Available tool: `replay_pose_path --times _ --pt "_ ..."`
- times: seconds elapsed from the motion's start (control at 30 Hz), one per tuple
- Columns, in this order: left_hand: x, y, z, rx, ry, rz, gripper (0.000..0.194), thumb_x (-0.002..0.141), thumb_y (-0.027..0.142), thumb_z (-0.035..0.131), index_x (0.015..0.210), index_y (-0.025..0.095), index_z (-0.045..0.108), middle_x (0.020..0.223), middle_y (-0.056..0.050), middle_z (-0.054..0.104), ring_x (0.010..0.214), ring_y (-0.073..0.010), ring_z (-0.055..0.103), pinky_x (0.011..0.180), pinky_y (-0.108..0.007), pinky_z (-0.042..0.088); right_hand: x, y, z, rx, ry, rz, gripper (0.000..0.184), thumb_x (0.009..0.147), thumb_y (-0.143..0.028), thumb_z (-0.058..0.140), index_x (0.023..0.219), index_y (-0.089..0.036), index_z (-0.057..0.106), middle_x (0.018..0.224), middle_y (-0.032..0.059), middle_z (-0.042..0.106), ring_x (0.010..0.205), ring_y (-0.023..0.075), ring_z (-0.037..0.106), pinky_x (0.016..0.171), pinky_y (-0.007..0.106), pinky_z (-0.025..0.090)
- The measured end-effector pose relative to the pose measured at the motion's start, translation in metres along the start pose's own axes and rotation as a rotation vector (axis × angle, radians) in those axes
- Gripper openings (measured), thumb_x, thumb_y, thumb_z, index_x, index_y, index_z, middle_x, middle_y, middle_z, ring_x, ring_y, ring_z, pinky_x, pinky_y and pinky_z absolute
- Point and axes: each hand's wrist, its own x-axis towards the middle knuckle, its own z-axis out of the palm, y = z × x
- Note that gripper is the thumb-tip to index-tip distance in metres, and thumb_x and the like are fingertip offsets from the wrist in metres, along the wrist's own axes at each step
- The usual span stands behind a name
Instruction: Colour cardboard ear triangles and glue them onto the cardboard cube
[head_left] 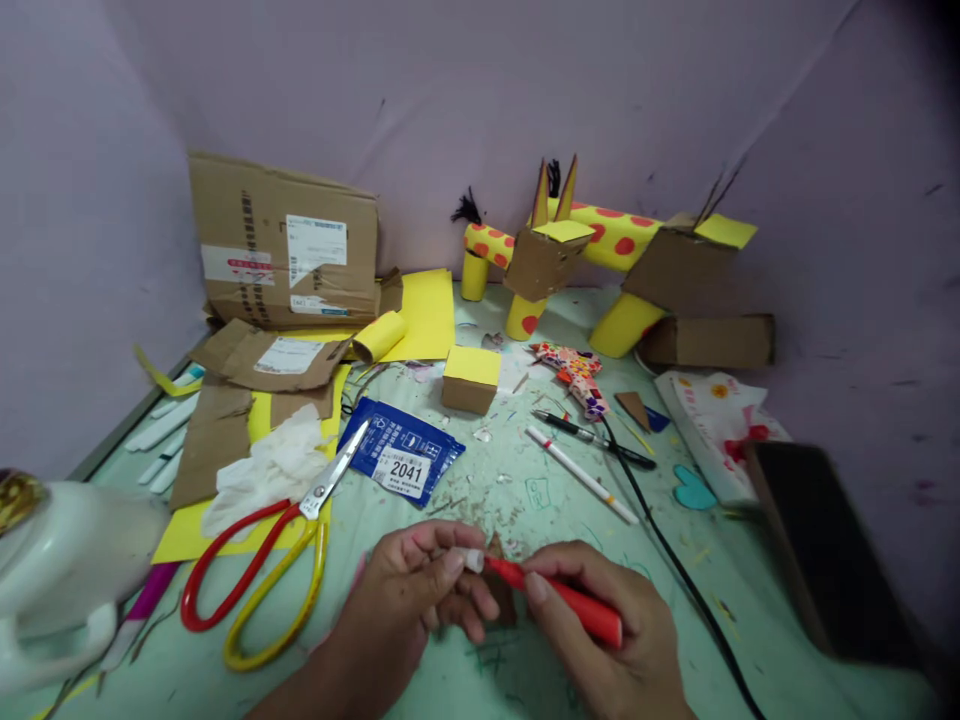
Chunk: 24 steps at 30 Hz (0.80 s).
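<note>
My right hand [600, 625] grips a red marker [589, 608], its tip pointing left. In my left hand [420, 590], thumb and fingers pinch a small clear cap [472, 560], close to the marker's tip. Whether cap and tip touch, I cannot tell. Below and between the hands lies a brown cardboard piece [504, 597], partly hidden by them. Scissors [311, 505] with one red and one yellow handle rest left of my left hand. Beyond the hands stands a small cardboard box [470, 382] with a yellow top.
Spotted yellow paper-tube animals [555, 255] stand at the back wall. A patterned glue gun [574, 375], a black pen [592, 437] and a white marker [581, 475] lie right of centre. A blue packet [405, 450], white mug [67, 560], dark phone [821, 550] and cardboard carton [285, 240] surround the workspace.
</note>
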Motion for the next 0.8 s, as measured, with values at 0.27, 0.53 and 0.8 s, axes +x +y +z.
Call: replay_pose_path --times 0.27,0.53,0.8 --pt "-0.008 0.002 0.007 0.234 -0.026 -0.033 0.027 0.071 0.037 0.071 0.082 0.014 0.063 0.057 -0.002 0.065 0.043 -0.011 0.059 0.037 -0.017 0.044 -0.001 -0.002 0.006 0.293 -0.14 0.196 0.03 0.082 -0.041 0.055 0.064 -0.019 0.062 0.052 -0.0013 0.056 0.046 0.011 0.045 0.045 0.022 0.033" --pt "-0.025 -0.001 0.008 0.711 0.015 0.229 0.032 0.083 0.046 0.053 0.073 0.017 0.058 0.046 0.005 0.046 0.034 -0.0031 0.033 0.036 -0.016 0.023 -0.006 -0.002 0.024 0.6 -0.099 0.546 0.046 0.082 -0.058 0.051 0.059 -0.018 0.05 0.037 -0.0078 0.036 0.036 0.0074 0.029 0.037 0.019 0.023" --pt "-0.028 -0.007 0.005 0.803 -0.03 0.415 0.036 0.085 0.048 0.048 0.065 0.02 0.058 0.045 0.002 0.051 0.038 -0.0066 0.041 0.043 -0.021 0.028 -0.02 0.001 0.027 0.536 -0.072 0.509 0.046 0.084 -0.056 0.049 0.053 -0.022 0.046 0.036 -0.0043 0.042 0.033 0.0114 0.039 0.031 0.021 0.03"
